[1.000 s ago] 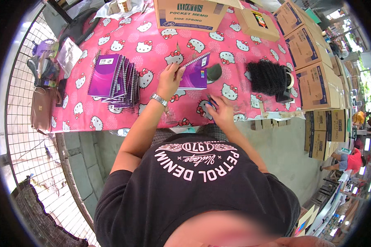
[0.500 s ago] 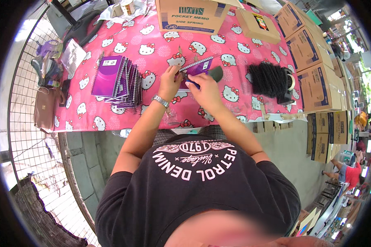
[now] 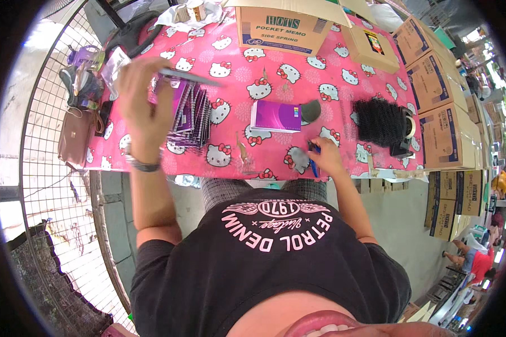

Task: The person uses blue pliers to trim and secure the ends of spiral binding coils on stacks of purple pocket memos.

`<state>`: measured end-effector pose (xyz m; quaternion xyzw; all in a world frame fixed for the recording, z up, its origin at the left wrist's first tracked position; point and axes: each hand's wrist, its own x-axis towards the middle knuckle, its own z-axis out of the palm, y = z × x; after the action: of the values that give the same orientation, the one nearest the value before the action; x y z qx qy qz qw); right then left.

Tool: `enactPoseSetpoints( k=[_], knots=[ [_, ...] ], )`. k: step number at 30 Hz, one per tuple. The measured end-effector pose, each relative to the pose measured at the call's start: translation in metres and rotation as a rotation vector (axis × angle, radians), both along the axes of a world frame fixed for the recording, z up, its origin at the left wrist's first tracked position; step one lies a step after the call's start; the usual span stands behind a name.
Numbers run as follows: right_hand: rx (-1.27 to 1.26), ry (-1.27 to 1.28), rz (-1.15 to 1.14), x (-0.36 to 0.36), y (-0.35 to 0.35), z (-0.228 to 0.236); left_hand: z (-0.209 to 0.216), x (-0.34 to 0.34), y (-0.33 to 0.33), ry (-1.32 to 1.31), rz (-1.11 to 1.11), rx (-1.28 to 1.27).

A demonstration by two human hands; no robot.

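My left hand (image 3: 145,104) is raised over the left side of the table, smeared by motion. It grips a purple spiral notebook (image 3: 192,77), seen nearly edge-on above a pile of purple spiral notebooks (image 3: 192,118). Near the table's front edge, my right hand (image 3: 329,156) is closed around blue-handled pliers (image 3: 314,163). In the middle lies a purple notepad block (image 3: 278,116) with white page edges and no coil visible. A dark green rounded object (image 3: 310,111) touches its right end.
Black spiral coils (image 3: 378,122) lie in a heap at right, beside a tape dispenser (image 3: 403,140). A cardboard box (image 3: 284,31) stands at the back, and stacked cartons (image 3: 447,135) line the right side. A brown pouch (image 3: 75,137) hangs by the left wire grid.
My left hand has moved from the middle to the left pile with a notebook. My right hand has drawn back toward the front right with the pliers. The notepad block is now uncovered.
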<state>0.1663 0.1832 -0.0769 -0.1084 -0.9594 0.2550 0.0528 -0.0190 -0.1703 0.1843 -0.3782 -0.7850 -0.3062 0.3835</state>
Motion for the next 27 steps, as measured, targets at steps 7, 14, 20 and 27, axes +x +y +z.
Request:
enactPoseSetpoints(
  k=[7,14,20,27],
  knots=[
    [-0.01,0.079,-0.174,-0.058,0.046,0.01,-0.051,-0.068,-0.028,-0.497,0.195,-0.494],
    [0.306,0.047,-0.437,-0.064,0.103,-0.012,-0.05,-0.032,0.025,-0.194,0.262,-0.497],
    [0.162,-0.018,-0.491,-0.085,0.096,0.0,-0.16,0.02,0.128,-0.404,-0.431,-0.546],
    [0.063,0.372,-0.359,-0.066,0.092,0.028,-0.224,0.021,0.161,-0.261,-0.338,-0.876]
  ],
)
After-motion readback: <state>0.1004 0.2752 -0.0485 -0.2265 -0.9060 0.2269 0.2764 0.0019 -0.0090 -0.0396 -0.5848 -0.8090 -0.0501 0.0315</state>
